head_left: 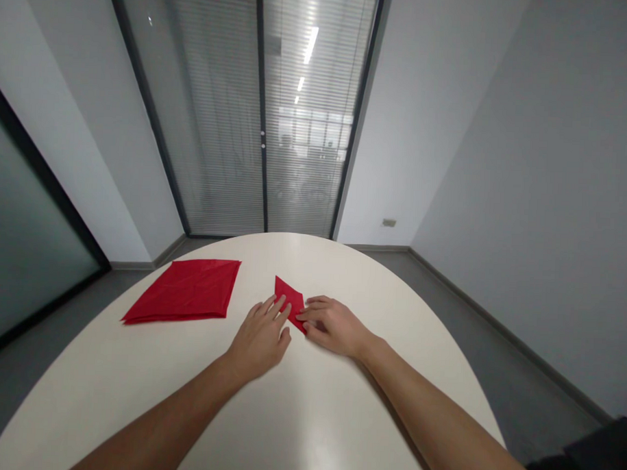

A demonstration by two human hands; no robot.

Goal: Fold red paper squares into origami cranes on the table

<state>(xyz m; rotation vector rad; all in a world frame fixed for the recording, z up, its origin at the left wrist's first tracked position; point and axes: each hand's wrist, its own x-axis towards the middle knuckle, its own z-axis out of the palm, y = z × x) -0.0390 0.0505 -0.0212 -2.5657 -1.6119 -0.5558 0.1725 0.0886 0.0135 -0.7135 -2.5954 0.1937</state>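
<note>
A small folded red napkin (289,294) lies near the middle of the white round table (307,413). Both hands rest on its near end. My left hand (261,336) lies flat with fingers stretched out, fingertips touching the napkin's left edge. My right hand (331,325) lies flat over the napkin's near corner, fingers extended and pressing it down. Part of the napkin is hidden under my fingers.
A stack of larger flat red napkins (185,290) lies on the table to the left, apart from my hands. Beyond the table are a glass door with blinds (266,124), grey walls and grey floor. A dark object (594,457) sits at the lower right.
</note>
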